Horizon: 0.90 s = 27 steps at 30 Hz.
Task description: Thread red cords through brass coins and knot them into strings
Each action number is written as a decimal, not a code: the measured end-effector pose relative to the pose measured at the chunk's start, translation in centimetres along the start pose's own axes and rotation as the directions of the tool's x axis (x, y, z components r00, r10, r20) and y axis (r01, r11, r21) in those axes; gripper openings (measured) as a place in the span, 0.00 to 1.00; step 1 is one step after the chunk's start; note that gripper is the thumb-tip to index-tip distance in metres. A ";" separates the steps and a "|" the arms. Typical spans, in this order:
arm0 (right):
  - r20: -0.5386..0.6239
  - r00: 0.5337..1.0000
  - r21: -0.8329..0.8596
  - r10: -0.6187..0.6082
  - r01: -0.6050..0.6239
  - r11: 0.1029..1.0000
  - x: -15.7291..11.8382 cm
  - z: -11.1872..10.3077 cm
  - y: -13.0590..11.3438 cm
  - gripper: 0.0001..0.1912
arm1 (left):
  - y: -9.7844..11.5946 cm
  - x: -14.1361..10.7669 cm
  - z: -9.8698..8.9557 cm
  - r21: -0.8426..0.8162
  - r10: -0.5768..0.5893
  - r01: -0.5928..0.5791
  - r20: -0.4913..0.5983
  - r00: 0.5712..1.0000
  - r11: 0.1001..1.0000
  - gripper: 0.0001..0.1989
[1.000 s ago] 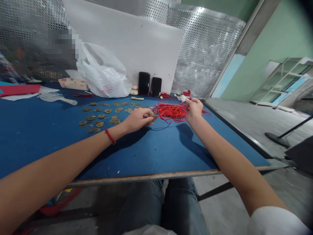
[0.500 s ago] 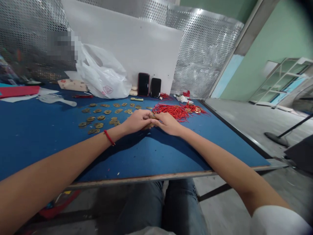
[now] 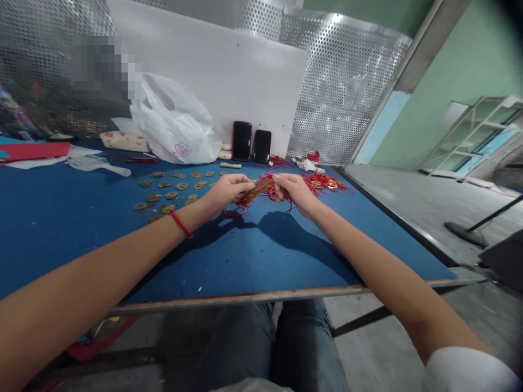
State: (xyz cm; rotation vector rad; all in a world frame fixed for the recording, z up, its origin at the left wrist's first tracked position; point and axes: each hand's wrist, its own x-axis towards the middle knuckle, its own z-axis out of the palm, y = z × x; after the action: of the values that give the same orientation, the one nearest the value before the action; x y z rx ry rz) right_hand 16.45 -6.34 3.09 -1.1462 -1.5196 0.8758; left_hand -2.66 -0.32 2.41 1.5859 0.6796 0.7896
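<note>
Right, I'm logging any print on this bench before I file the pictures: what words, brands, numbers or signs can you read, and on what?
No text can be read for certain.
White plastic bag: pinkish-red printed mark, too blurred to read.
Patterned pale packet: small red mark, too small to read.
Coins: any lettering is too small to tell.
</note>
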 end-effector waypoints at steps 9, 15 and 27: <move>0.011 0.996 0.109 0.092 -0.093 0.990 -0.2 0.7 0.1 0.17 | -0.6 0.1 0.4 0.424 0.430 -0.345 -0.121 0.895 0.837 0.13; 0.213 0.976 -0.172 -0.039 0.077 0.982 -0.8 1.3 -0.8 0.19 | 0.2 -0.4 0.8 0.358 0.419 -0.427 0.105 0.902 0.831 0.17; 0.035 0.960 -0.603 -0.279 0.243 0.760 -1.2 1.5 -1.0 0.14 | 0.1 -0.6 0.3 0.202 0.159 -0.196 0.186 0.970 0.959 0.14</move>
State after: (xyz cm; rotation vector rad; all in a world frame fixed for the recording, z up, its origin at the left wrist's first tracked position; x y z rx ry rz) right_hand 14.88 -7.79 3.29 -1.3390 -1.9240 0.1452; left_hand -2.73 -0.97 2.44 1.9130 0.5194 0.7197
